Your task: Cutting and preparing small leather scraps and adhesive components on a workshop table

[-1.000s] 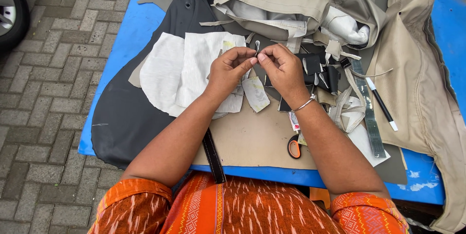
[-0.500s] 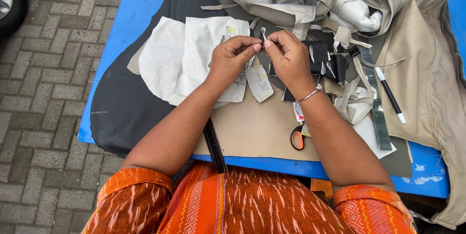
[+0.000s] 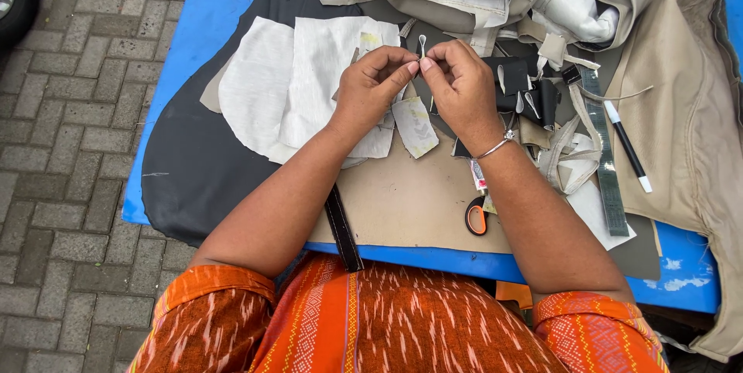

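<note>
You pinched a small white loop (image 3: 422,42) between both hands, left hand (image 3: 371,83) & right hand (image 3: 463,83), fingers closed on it, raised above the blue table (image 3: 186,48) w/ fabric pieces (image 3: 309,79), prob. for a closer look.

scissors (image 3: 475,217) on table (image 3: 186,48) | ruler (image 3: 604,156) right | pen (image 3: 628,146) beside ruler

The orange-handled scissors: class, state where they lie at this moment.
In the head view the orange-handled scissors lie on the tan sheet near the table's front edge, mostly hidden under the right forearm, with the green ruler to their right.
</note>
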